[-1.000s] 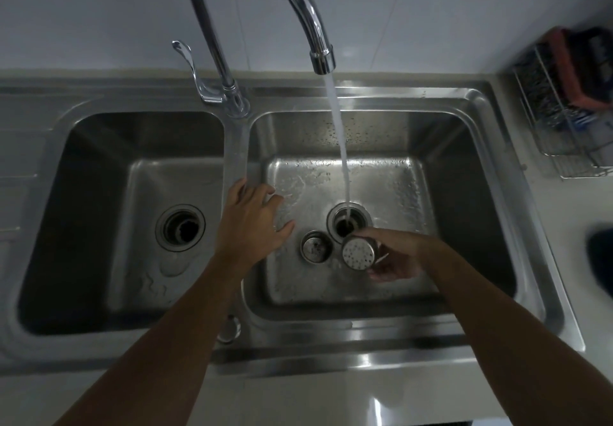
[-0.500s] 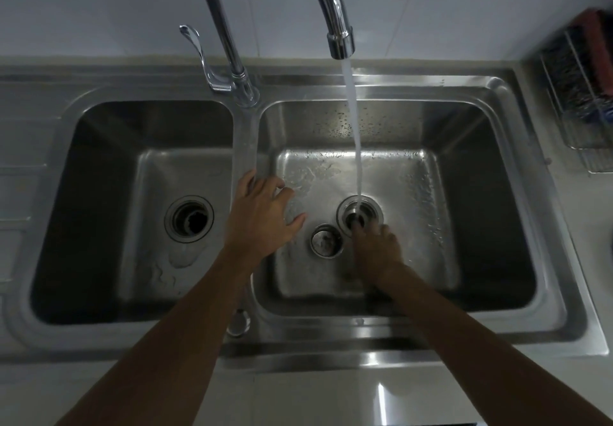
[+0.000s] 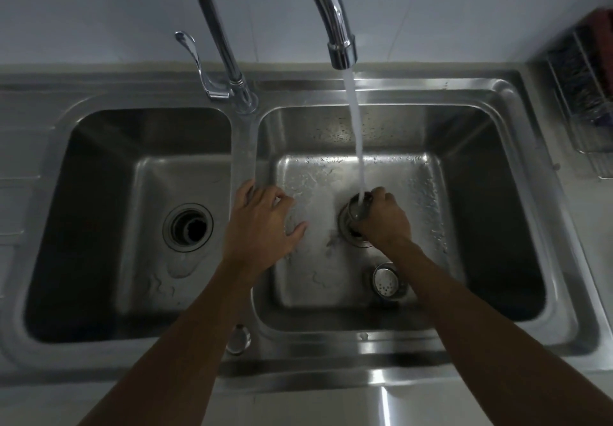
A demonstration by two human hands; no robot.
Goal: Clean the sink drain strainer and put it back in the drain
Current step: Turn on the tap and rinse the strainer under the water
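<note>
Right hand (image 3: 384,223) has shifted under the stream (image 3: 356,147), grip closed round strainer (image 3: 356,208) above drain (image 3: 351,238), left hand (image 3: 262,226) grip open on divider (image 3: 243,160); rinse ongoing

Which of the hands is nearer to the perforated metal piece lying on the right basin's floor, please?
Right. The right hand grips a metal cup over the drain, just beyond the perforated metal piece; the left hand rests at the divider, farther left.
</note>
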